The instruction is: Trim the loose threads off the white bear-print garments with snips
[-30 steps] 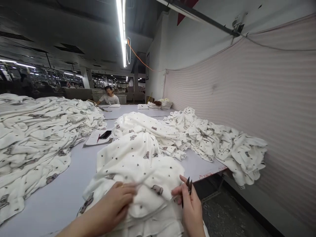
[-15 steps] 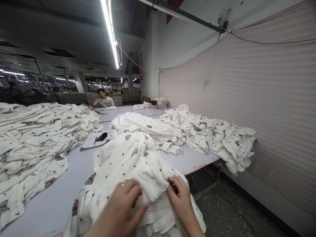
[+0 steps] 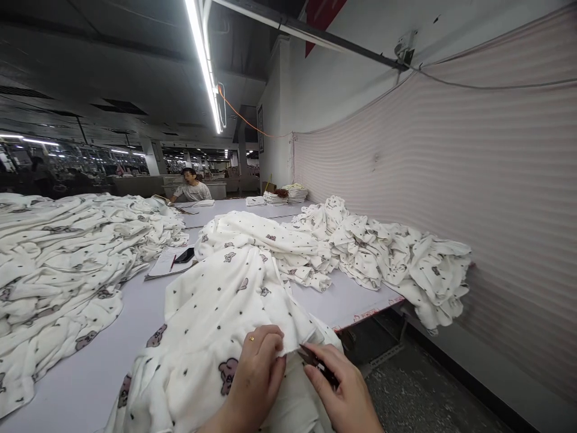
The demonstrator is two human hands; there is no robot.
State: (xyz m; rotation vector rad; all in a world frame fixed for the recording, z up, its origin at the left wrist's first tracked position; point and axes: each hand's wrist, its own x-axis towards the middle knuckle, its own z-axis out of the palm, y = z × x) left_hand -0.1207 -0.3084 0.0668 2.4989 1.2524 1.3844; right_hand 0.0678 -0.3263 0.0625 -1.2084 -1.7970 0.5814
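White fabric (image 3: 211,313) printed with small dots and grey-brown animal figures is draped over the near table edge in front of me. My left hand (image 3: 261,367), with a ring on one finger, is closed on the fabric's edge. Small dark thread snips (image 3: 319,365) lie in my right hand (image 3: 338,379), whose fingers are wrapped round them. Their pointed tip is at the fabric edge, just right of my left fingertips. I cannot tell whether the blades touch the cloth.
A large heap of the same fabric (image 3: 67,258) covers the left side of the table (image 3: 139,307). More piles (image 3: 387,252) lie at the right, overhanging the edge. A phone (image 3: 184,255) rests on papers (image 3: 157,264). A person (image 3: 193,187) sits at the far end.
My left hand has moved right and closed on the fabric edge. The snips have turned into clearer view in my right hand, which has shifted slightly down and right.
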